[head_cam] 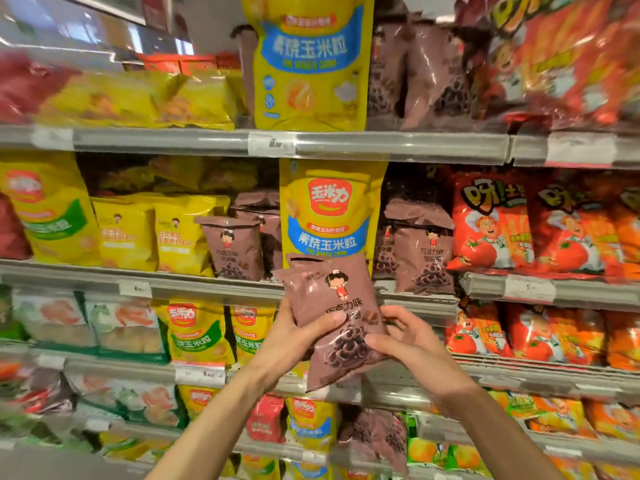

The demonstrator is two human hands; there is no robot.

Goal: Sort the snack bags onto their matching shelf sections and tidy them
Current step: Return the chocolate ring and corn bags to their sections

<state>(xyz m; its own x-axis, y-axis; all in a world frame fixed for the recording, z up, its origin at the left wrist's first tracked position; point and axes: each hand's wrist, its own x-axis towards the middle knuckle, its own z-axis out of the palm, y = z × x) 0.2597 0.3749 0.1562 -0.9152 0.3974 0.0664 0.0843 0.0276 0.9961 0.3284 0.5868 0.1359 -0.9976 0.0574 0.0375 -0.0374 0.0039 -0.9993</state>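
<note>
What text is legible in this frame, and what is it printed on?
"素烧玉米粒 THE BAKED CORN": tall yellow bag, middle shelf.
"素烧玉米粒": yellow bag above; its English line is blurred.
"巧克力味": brown bag held by left hand and right hand.
Price tags: unreadable.

Both my forearms reach up from 6 o'clock, converging. My left hand (298, 336) grips brown bag (337, 317) at its 9 o'clock edge, thumb across front. My right hand (410, 341) pinches its 3 o'clock edge, fingers curled.
</note>
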